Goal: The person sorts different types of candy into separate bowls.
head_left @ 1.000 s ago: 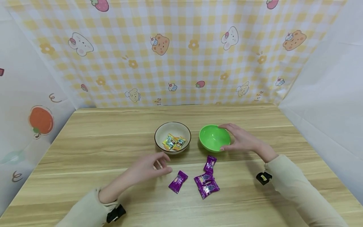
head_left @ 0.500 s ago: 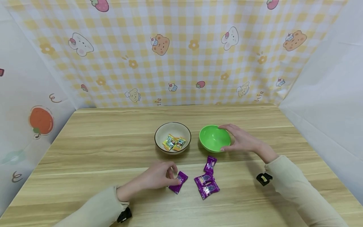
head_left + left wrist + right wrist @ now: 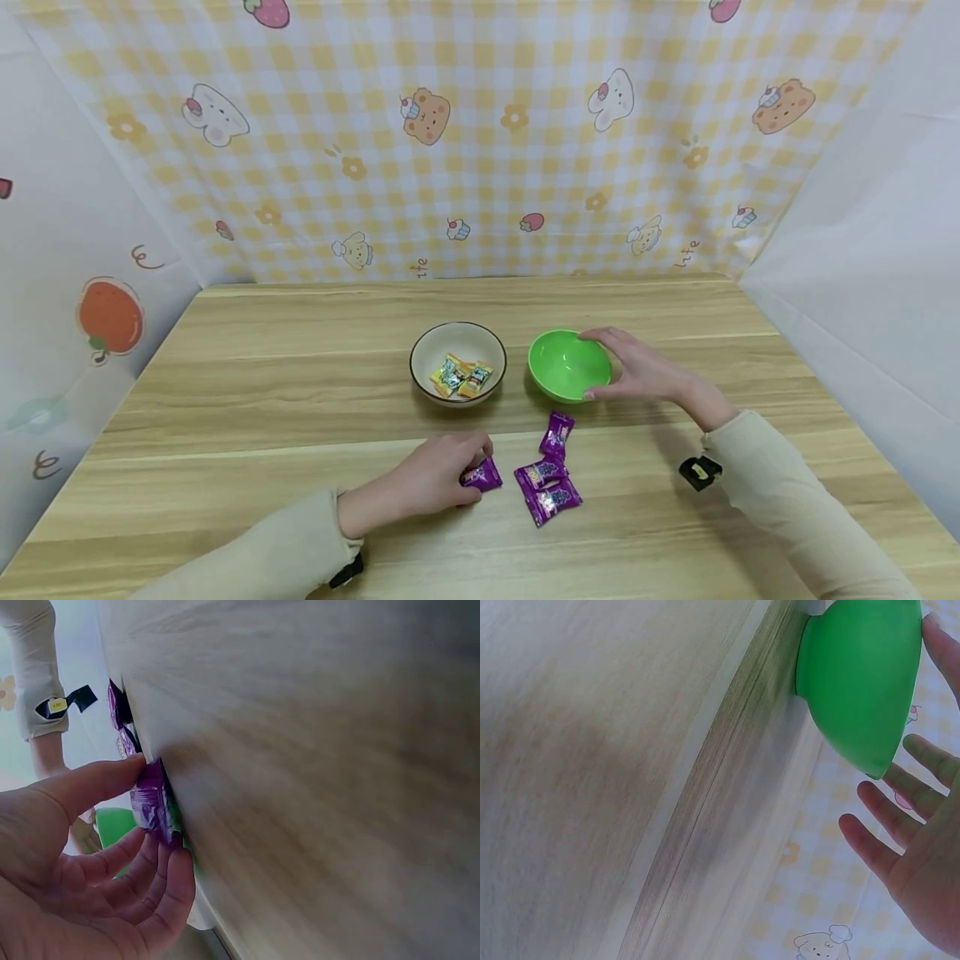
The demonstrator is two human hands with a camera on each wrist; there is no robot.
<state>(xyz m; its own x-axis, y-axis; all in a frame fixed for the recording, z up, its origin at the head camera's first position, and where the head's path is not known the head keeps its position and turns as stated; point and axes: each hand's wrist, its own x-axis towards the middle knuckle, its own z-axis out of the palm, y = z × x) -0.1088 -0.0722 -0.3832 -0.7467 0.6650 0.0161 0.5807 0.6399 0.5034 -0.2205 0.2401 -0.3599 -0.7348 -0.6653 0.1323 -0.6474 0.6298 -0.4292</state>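
Note:
My left hand (image 3: 420,479) pinches a purple-wrapped candy (image 3: 483,474) between thumb and fingers, low over the table. In the left wrist view, thumb and fingertips meet opposite ends of this candy (image 3: 154,802). My right hand (image 3: 641,367) rests at the right side of a green bowl (image 3: 564,371), its fingers spread and fairly straight. The right wrist view has the thumb tip at the rim of that bowl (image 3: 862,682), the other fingers reaching along its side. Several more purple candies (image 3: 553,500) lie in a loose group in front of the green bowl.
Left of the green bowl stands a cream bowl (image 3: 429,342) with a dark rim, holding several yellow-wrapped candies (image 3: 461,377). Both bowls are on a wood-grain table (image 3: 285,350). A checked curtain (image 3: 480,167) hangs behind it, and white sheets close in both sides.
My left hand has moved right and toward the near edge, onto the single purple candy, and now pinches it. The right hand has stayed at the green bowl.

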